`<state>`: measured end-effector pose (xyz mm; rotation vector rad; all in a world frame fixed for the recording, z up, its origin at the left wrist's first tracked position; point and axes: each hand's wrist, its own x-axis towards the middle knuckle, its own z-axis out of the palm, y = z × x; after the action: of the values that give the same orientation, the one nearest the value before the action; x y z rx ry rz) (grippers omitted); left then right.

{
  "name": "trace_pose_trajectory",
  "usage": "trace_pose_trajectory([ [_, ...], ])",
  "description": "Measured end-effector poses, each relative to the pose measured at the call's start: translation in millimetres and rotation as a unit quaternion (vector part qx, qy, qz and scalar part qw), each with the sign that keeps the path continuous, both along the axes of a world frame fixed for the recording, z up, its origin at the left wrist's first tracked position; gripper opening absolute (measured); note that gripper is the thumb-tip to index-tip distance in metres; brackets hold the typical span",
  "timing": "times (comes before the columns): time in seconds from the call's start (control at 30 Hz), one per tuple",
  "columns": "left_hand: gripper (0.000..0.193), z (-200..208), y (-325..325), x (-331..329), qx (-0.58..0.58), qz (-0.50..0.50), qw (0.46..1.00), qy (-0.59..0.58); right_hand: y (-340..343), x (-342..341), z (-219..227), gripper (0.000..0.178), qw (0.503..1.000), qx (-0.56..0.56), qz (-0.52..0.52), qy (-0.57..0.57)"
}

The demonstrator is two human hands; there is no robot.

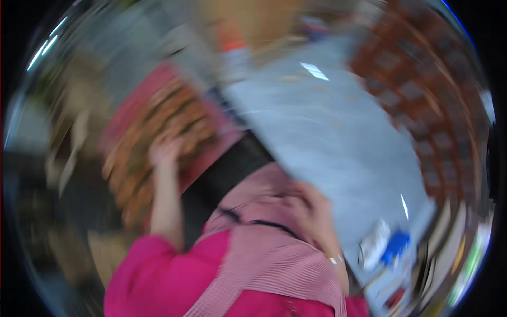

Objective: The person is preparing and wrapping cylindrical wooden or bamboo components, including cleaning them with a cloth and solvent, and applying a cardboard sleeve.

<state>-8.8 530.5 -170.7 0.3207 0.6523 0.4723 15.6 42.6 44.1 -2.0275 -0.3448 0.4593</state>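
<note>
The whole view is smeared by motion. My left hand (166,150) reaches out to the left, over rows of orange-brown blocky pieces (185,113); it seems to touch them, but its fingers are too blurred to make out. These pieces lie packed in a pink-red crate (140,90). My right hand (312,206) is bent in front of my waist, against the pink apron (280,259) and beside the edge of the grey-white tabletop (338,148). Whether it holds anything cannot be seen.
Along the table's right side stand many reddish-brown pieces (412,90) in rows with pale patches. A blue object (396,247) and a clear plastic-looking bundle (374,244) lie at the near right corner. An orange-and-white object (233,53) stands at the far end.
</note>
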Motion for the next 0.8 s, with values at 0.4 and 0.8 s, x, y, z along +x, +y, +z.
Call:
trace_pose_trajectory([
  [0.4, 0.081, 16.2, -31.3, -18.0, 0.505, 0.219, 0.69, 0.471, -161.0, -43.9, -7.6, 0.04, 0.873, -0.194, -0.373, -0.248],
  [0.8, 0.124, 6.1, 25.8, 31.4, 0.486, 0.327, 0.641, 0.497, -161.6, -57.9, -32.6, 0.037, 0.896, -0.221, -0.338, -0.186],
])
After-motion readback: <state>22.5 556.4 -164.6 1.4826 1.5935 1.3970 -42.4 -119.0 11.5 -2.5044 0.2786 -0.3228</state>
